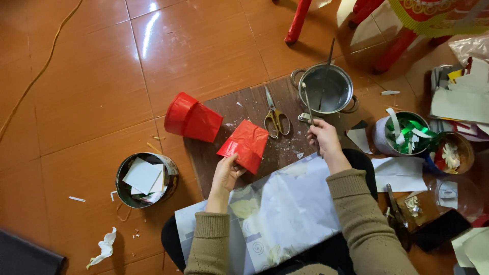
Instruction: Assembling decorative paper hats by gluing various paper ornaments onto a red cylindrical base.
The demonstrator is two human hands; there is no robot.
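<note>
Both hands are occupied: the left hand (226, 174) is closed on the lower corner of a red paper piece (244, 144), held just above a dark wooden board (244, 104) on the floor; the right hand (322, 135) is clamped on a thin stick (307, 103) reaching toward a steel pot (326, 89). The paper looks light, glossy and easily creased, so it is judged best pinched gently at an edge.

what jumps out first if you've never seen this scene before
The bright red paper piece in the left hand over the dark wooden board stands out, with a matching red cone-shaped form lying on its side just left of it. Behind, the right hand holds a thin stick that reaches up to a steel pot, with yellow-handled scissors lying beside.
</note>
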